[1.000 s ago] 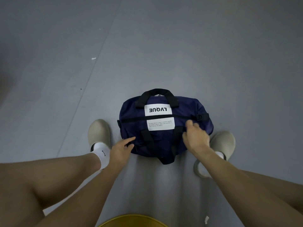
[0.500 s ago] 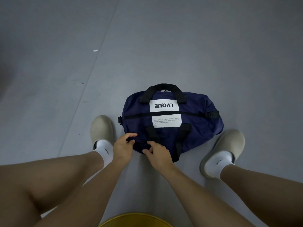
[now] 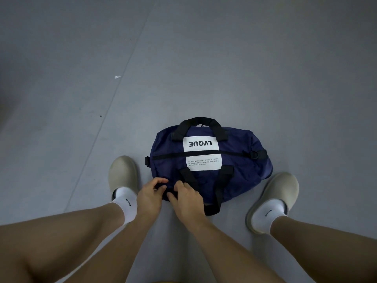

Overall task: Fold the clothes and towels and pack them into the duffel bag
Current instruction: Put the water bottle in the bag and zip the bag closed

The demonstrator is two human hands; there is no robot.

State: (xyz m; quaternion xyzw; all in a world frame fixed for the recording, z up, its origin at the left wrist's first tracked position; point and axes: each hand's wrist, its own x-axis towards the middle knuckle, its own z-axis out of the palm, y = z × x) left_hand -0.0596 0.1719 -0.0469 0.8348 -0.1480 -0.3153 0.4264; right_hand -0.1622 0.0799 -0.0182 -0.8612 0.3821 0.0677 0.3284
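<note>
A navy duffel bag (image 3: pixel 240 160) with black handles and white label patches lies on the grey floor between my feet. Its zip looks closed. My left hand (image 3: pixel 150 196) pinches the bag's fabric at its near left corner, fingers curled. My right hand (image 3: pixel 186 198) is right beside it on the same near edge, fingers curled on the fabric; what it pinches is hidden under the fingers. No loose clothes or towels are in view.
My beige clogs with white socks stand on either side of the bag, the left foot (image 3: pixel 122 176) and the right foot (image 3: pixel 275 199). Bare grey floor (image 3: pixel 204 58) stretches ahead, with a seam line and a small white scrap (image 3: pixel 117 77).
My right hand moved from the bag's right end across to its near left corner, beside my left hand. The left hand stayed at that corner. The view shifted slightly.
</note>
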